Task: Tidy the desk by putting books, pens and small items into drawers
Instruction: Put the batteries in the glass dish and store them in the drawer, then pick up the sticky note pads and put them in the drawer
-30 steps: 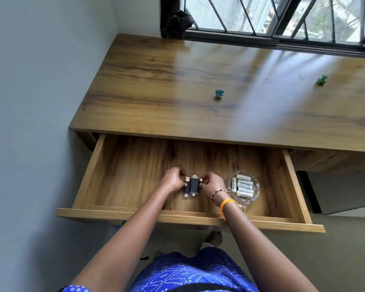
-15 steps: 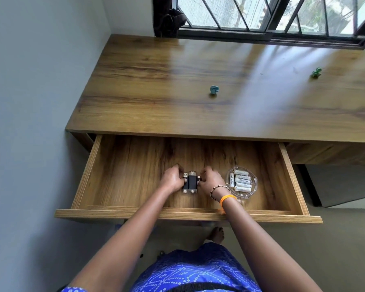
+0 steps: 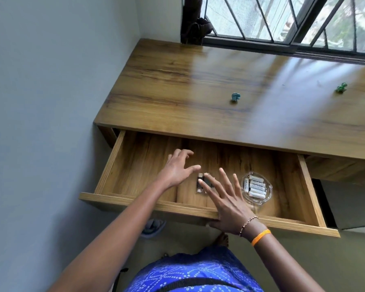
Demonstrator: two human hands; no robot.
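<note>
- Now, left hand (image 3: pixel 176 170): hovering over drawer (image 3: pixel 122 169) floor, fingers (image 3: pixel 187 153) spreading wide, gripping nothing.
- Right hand (image 3: pixel 226 202): hanging flat above drawer front, fingers (image 3: pixel 223 179) splaying out, holding nothing; index tip overlapping the USB sticks (image 3: pixel 201 183) in view, can't tell if touching.
- USB sticks: lying side by side on drawer floor approx. mid-drawer, between both hands, partly hidden by right fingers.
- Batteries (image 3: pixel 255 186): sitting in glass dish (image 3: pixel 268 191), just right of right hand, inside drawer.
- Desk (image 3: pixel 177 98): carrying two strays – blue figure (image 3: pixel 235 96) mid-top, green figure (image 3: pixel 341 88) far right, well apart.
- Risk 1: right hand passing low near dish; a knock w/ wrist or bracelet is likely sending glass sliding, batteries spilling.
- Risk 2: fingertip dragging across sticks while pulling away, skewing the pair.
- Risk 3: drawer standing fully out; shutting it hard is probably making sticks & dish skid to the back, glass hitting wood.
- Risk 4: shutting drawer early is leaving both figures on desk, task incomplete.
- Risk 5: figures being small, prob. light – a hasty pinch is likely flicking one off the desk edge.
</note>
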